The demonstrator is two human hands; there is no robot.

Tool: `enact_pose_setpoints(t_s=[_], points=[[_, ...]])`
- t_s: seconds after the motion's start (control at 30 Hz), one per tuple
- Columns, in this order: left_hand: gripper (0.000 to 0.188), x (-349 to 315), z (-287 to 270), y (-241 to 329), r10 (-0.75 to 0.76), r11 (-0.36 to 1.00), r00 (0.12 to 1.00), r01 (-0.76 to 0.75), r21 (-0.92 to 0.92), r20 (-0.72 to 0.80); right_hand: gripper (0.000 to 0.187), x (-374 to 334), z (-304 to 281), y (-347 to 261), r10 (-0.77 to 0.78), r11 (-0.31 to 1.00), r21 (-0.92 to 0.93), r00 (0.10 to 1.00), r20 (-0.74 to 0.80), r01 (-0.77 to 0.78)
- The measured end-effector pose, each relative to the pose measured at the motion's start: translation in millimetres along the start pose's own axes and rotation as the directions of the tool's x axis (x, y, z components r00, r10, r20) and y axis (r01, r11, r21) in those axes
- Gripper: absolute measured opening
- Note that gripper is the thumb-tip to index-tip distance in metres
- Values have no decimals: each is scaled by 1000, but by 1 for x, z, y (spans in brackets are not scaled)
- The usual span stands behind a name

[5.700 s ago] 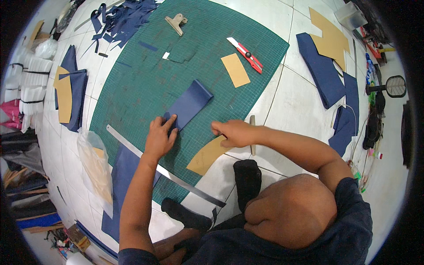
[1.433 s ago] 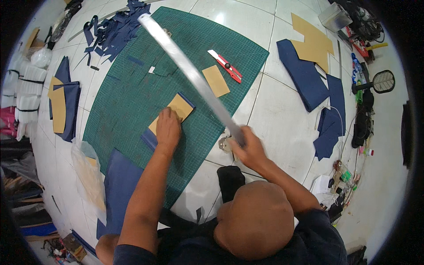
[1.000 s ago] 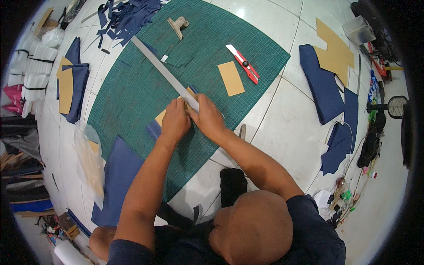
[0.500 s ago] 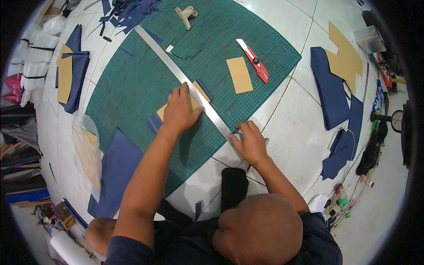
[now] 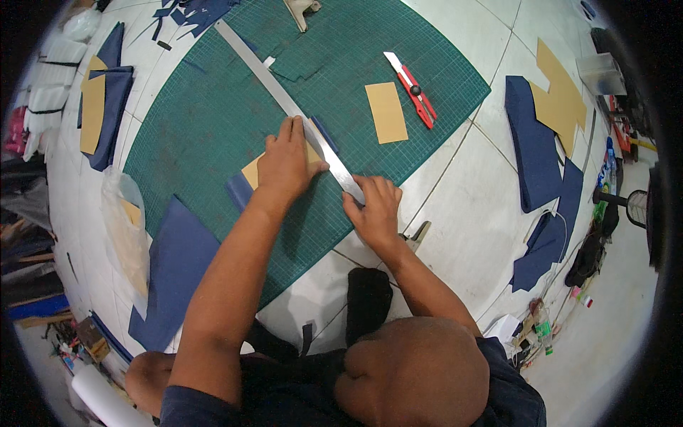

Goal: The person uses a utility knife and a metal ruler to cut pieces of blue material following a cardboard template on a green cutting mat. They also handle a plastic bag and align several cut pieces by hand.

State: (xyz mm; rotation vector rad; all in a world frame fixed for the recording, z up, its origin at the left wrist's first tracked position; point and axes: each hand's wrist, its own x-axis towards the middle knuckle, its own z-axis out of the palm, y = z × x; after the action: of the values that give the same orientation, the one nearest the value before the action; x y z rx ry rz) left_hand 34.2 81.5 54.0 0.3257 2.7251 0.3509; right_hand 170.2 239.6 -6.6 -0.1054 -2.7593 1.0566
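Note:
A long steel ruler (image 5: 267, 80) lies slantwise on the green cutting mat (image 5: 192, 135), across a tan card piece (image 5: 254, 169). Under the card shows dark blue fabric (image 5: 239, 191), and its edge also sticks out on the ruler's right side. My left hand (image 5: 283, 164) rests flat over the card, fingers stretched and thumb apart, fingertips touching the ruler's edge. At the ruler's near end, my right hand (image 5: 377, 213) grips it between thumb and fingers. A red utility knife (image 5: 415, 91), blade out, lies to the right beside a tan card rectangle (image 5: 386, 112).
A metal clip (image 5: 302, 13) sits on the mat's far side; another clip (image 5: 418, 235) is behind my right wrist. Blue fabric pieces (image 5: 530, 153) and a tan pattern (image 5: 558, 107) lie on the right floor tiles. Left are a plastic bag (image 5: 124, 235) and a blue fabric sheet (image 5: 178, 267).
My right hand has shifted left and up to close round the ruler's near end. The left hand stays on the card and ruler; the whole view has shifted slightly.

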Motion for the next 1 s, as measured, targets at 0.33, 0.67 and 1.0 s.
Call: enact_pose_setpoints(t_s=[0.33, 0.67, 1.0], points=[[105, 7, 2, 0, 21, 999, 1000, -22, 30, 9, 40, -2, 3, 4, -20, 1000, 13, 1000, 14, 20], [106, 8, 2, -1, 18, 998, 1000, -18, 56, 11, 41, -3, 8, 3, 22, 1000, -9, 999, 24, -22], [105, 8, 0, 2, -7, 999, 999, 5, 53, 33, 43, -4, 7, 0, 30, 999, -23, 999, 41, -29]])
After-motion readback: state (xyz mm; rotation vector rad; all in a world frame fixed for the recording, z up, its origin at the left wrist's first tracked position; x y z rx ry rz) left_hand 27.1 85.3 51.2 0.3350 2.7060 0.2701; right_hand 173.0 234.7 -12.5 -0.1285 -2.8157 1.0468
